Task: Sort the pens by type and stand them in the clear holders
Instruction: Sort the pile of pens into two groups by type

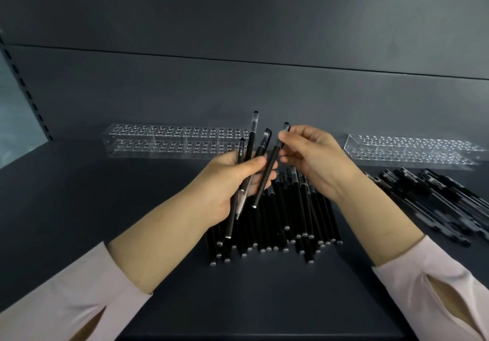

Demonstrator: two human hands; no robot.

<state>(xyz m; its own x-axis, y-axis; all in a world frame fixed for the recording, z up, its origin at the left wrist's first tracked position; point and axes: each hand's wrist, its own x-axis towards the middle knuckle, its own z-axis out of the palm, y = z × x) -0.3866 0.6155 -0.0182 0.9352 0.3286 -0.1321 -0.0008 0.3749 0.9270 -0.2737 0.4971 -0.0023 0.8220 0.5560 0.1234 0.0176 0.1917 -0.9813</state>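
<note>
The left hand (232,179) curled round a fan of three slim black and clear-barrelled pens (248,153), thumb clamping them, likely to compare types. The right hand (315,161) pinched the capped top of a matte black stick pen (270,171) just right of those fingers (254,163), probably pulling it out for sorting. Long axes ran steeply: caps up toward the clear acrylic holders (174,142) beyond the fingers, tails down toward the pile of black pens (291,216) on the worktop (105,195) beneath them.

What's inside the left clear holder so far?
No pens show in the left clear holder: every hole in view looks empty. Its right end is covered by the pens that the left hand grips, so the last holes there cannot be checked.
</note>
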